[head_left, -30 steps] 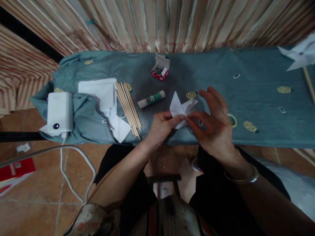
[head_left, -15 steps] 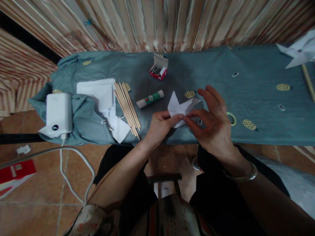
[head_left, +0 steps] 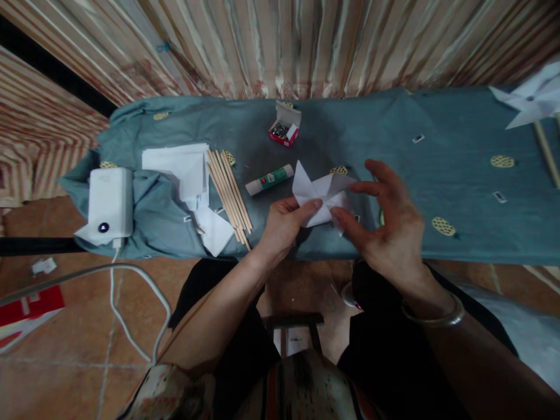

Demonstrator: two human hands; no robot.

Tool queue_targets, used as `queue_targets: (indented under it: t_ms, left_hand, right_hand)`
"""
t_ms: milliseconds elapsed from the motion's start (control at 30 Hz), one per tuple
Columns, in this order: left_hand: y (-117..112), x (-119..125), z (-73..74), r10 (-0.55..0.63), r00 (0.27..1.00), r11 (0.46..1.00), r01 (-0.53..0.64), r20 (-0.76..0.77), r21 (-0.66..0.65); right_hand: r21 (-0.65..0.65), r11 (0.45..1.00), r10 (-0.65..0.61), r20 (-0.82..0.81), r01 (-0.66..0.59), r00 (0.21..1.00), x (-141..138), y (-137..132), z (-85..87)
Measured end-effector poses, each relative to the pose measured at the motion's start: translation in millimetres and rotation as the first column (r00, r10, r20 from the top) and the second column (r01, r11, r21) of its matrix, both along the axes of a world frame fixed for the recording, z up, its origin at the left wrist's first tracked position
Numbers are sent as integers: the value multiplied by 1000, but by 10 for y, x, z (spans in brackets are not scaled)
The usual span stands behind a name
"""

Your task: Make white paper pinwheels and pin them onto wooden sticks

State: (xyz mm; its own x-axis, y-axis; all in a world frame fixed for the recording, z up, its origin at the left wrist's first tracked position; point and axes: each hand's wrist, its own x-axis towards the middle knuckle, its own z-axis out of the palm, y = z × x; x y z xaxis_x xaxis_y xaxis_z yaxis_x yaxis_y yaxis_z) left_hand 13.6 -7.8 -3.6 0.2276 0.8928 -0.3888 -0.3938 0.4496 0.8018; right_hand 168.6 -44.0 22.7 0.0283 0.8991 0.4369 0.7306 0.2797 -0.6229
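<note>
Between my hands, over the front part of the table, is a white paper pinwheel (head_left: 321, 186) with its blades folded toward the middle. My left hand (head_left: 282, 227) pinches it, thumb pressed near the centre and the other fingers partly hidden underneath. At the pinwheel's right side, my right hand (head_left: 387, 219) has its thumb by the lower right blade and its index finger close to the upper right tip. Its fingers are spread apart. A green and white glue stick (head_left: 270, 179) lies just left of the pinwheel. Behind that stands an opened small red box (head_left: 284, 131) of metal pins.
Several wooden sticks (head_left: 227, 189) lie left of the glue stick, beside white paper sheets (head_left: 177, 172). A white power bank (head_left: 109, 201) with a cable sits at the left end. Far right is another paper pinwheel (head_left: 531, 99) on a stick. A tape roll (head_left: 381, 217) is mostly behind my right hand.
My right hand has opened from a pinch at the pinwheel's centre and shifted right. Another blade now shows folded in, and my left thumb holds near the middle. The view has moved slightly.
</note>
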Motion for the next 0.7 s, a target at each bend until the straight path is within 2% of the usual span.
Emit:
queue_targets:
  t_ms: [100,167,233,300,367,433,500,600,700]
  left_hand:
    - [23,-10,-9,20,999,1000,-19,40,-11]
    - [29,-16,-15,20,999,1000,-19,31,-14]
    - [26,-17,-17,11,1000,1000,-11,20,-15]
    - [17,-13,-14,2,1000,1000,-1,22,-15]
    - [10,-9,-7,2,1000,1000,-1,28,-16]
    - [9,-8,-1,7,1000,1000,-7,17,-15]
    - [13,-12,3,15,1000,1000,-15,-13,-11]
    - [20,-20,1,32,998,999,-32,-46,-3]
    - [17,-23,-5,26,998,1000,-26,-54,1]
  right_hand:
    - [-96,995,-58,-228,37,972,14,16,-44]
    - [-196,981,-97,-444,9,891,12,35,-95]
    - [-303,951,-139,-613,-69,778,0,55,-150]
    - [-387,909,-178,-701,-158,690,-18,72,-201]
    - [-422,882,-193,-729,-210,657,-31,81,-238]
    - [-392,901,-169,-711,-185,683,-28,81,-250]
    - [-304,949,-133,-624,-82,770,-11,71,-223]
    - [-129,990,-97,-323,58,941,25,35,-118]
    - [6,1000,-10,-39,10,999,45,0,-18]
